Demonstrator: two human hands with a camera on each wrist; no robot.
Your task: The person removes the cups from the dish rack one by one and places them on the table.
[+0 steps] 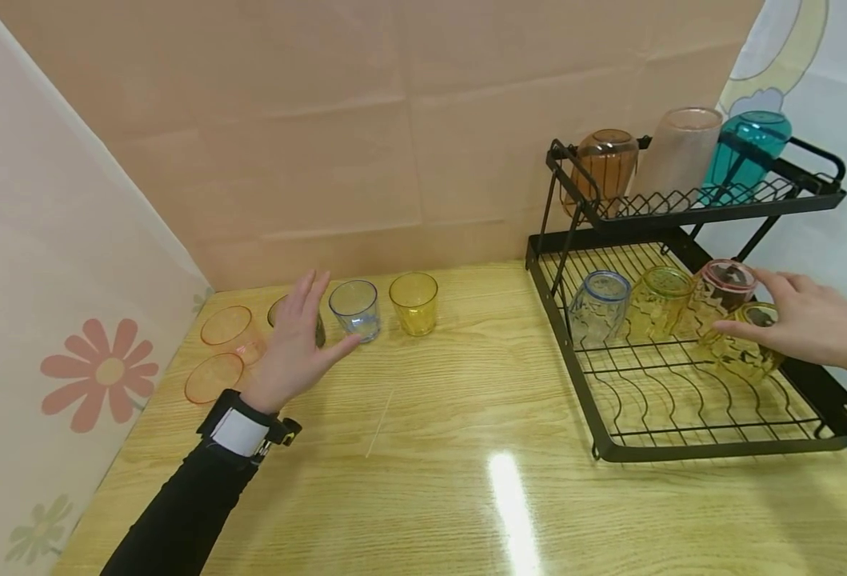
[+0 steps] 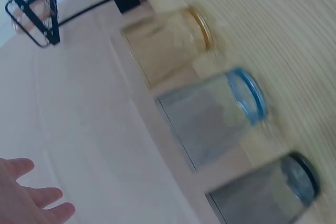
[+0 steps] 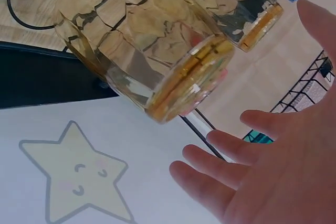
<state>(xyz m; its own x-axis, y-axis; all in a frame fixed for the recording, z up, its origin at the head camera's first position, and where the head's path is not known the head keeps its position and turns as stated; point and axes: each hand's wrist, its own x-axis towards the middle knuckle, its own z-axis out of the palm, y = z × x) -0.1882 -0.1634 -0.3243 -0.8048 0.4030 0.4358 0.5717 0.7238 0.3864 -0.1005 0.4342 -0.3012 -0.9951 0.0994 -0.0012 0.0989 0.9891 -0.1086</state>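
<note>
At the left of the frame, the tabletop ends in a slanting edge against a flower-printed cloth; its back edge meets a tan backdrop. Near that left edge stand 2 pink-rimmed glasses, 1 farther back and 1 nearer. Just right of them the left hand is raised, fingers stretched up and thumb spread wide, holding nothing. Partly behind it is a dark-rimmed glass, then a blue glass and a yellow glass, all 3 upright in a row along the back edge with narrow gaps between them.

From the yellow glass, a broad stretch of tabletop runs across the middle of the frame to the left rail of a black 2-tier dish rack. Its upper tier carries an amber glass, a pale pink glass and a teal glass. Below, 4 upturned glasses crowd together: blue-based, yellow, pink-based and, nearest the front rail, a second yellow one. Beside this last, at the right edge, the right hand is spread wide, gripping nothing.
</note>
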